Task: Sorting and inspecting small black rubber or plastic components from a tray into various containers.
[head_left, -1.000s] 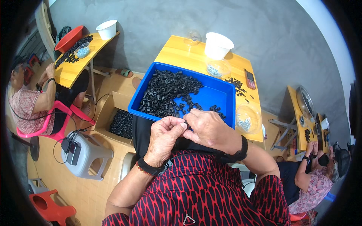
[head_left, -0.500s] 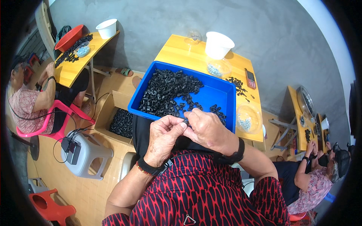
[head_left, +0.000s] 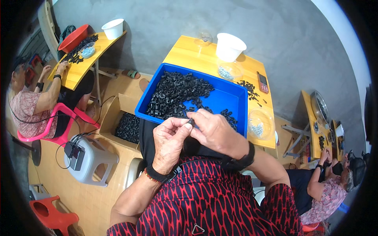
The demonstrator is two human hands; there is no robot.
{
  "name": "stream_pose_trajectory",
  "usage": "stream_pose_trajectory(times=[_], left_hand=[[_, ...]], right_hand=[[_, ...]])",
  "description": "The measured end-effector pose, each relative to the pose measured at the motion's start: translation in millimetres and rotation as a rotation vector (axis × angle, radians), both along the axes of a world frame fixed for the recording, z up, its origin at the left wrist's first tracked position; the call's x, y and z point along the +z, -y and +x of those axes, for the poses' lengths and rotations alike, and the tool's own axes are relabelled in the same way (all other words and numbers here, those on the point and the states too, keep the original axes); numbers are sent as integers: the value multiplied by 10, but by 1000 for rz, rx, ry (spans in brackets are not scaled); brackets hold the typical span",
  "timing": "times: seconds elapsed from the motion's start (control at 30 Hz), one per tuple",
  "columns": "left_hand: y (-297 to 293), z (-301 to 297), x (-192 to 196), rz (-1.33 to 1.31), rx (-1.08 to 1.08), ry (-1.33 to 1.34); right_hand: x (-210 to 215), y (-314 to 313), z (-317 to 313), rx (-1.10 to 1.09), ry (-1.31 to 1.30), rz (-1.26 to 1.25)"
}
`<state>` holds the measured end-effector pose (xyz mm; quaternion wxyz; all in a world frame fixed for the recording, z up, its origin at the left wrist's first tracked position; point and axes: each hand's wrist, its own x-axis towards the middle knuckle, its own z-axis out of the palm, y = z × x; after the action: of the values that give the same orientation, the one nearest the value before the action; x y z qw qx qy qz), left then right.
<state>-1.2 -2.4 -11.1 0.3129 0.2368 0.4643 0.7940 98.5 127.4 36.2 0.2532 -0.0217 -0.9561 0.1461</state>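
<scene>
Just over the near edge of the blue tray (head_left: 243, 118), my two hands meet with bent fingers. Between the thumb and fingers of my left hand (head_left: 170, 139) is a small black plastic part (head_left: 191, 122), mostly covered by the fingertips. My right hand (head_left: 214, 128) pinches at the same part from the other side; whether it also holds a second tiny piece is hidden. Heaped on the left side of the tray are many small black plastic parts (head_left: 175, 92), with a smaller cluster (head_left: 228, 118) near its right wall.
On the yellow table (head_left: 189, 49) stand a white bucket (head_left: 230, 47), a clear bowl of screws (head_left: 229, 71), another clear bowl (head_left: 260, 124), loose black pieces (head_left: 249, 89) and a phone (head_left: 262, 83). A carton (head_left: 126, 128) of black parts and a grey stool (head_left: 92, 157) are left. Co-workers sit either side.
My hands stay together at the tray edge; my right fingers have shifted slightly and the black part shows more. The co-worker at left has reached a hand onto their table.
</scene>
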Motion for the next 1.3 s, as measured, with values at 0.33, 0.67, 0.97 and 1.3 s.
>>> stream_pose_trajectory(times=[0.33,0.67,0.97,1.3], left_hand=[[158,-920,-113,118,712,199],[373,-1472,-734,-48,951,395],[287,-1375,-833,-151,865,366],[338,-1377,-836,-143,834,375]], right_hand=[[-69,-907,31,-26,315,-191],[-281,-991,-239,99,494,-108],[-202,-932,-292,11,612,-13],[316,-1060,192,-136,389,-917]])
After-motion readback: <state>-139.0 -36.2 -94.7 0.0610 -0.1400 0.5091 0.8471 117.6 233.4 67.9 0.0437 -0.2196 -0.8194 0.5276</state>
